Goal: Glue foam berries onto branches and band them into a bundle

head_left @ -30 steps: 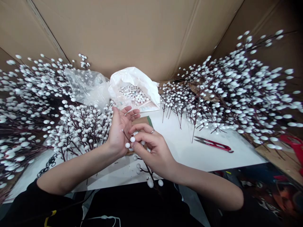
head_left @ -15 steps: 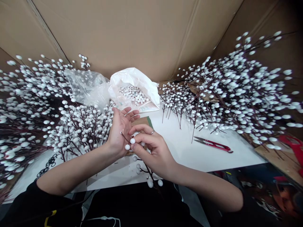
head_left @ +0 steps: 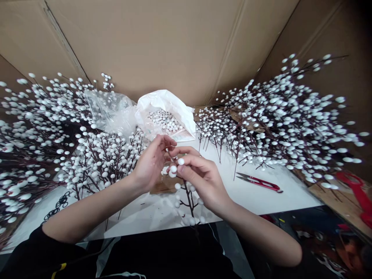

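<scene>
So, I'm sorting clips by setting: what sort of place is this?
Likely a handicraft workstation: red snips on a white tabletop, an open bag of white beads, and white-berried stems on either side.

Right hand (head_left: 207, 180) pinches a white-berried sprig (head_left: 190, 198) — left hand (head_left: 150, 164) beside it.

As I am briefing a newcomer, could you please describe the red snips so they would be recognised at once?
Start from the white table and the large white-berried bunch at its right. On its near side, to the right of the right hand, lie the snips. Unlike the broader red object at far right, they are slim, with blades pointing left.
</scene>
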{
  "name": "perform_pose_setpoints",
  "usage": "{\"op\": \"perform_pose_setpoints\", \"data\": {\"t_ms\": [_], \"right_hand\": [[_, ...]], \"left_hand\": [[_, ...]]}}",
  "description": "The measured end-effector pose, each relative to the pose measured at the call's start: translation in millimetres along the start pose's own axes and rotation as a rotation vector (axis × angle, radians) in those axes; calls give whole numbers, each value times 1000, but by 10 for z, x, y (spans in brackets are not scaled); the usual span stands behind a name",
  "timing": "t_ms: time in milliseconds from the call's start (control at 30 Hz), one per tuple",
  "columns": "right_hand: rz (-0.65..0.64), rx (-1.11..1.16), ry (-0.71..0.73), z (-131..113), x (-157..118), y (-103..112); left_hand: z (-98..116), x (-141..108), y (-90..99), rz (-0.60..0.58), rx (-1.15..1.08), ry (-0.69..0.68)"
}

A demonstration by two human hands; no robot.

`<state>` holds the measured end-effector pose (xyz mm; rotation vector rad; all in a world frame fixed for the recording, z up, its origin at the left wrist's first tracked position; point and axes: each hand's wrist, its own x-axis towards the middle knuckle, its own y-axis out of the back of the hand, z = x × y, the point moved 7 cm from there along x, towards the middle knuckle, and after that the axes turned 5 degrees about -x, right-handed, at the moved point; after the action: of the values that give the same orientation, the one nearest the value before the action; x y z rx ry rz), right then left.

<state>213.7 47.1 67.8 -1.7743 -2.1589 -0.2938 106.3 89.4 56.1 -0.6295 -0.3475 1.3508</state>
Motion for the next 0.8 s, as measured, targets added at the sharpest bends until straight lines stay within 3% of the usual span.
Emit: {"op": "perform_pose_setpoints", "data": {"t_ms": [200,633,800], "right_hand": [[57,110,17,-37,132,223],[-3,143,4,48,164,165],[44,52,-2,-72,303,278]], "left_hand": [[187,-76,-141,-198,344,-135],[178,-7,-78,-193,401,-17],[360,39,45,-136,452,-169]]}}
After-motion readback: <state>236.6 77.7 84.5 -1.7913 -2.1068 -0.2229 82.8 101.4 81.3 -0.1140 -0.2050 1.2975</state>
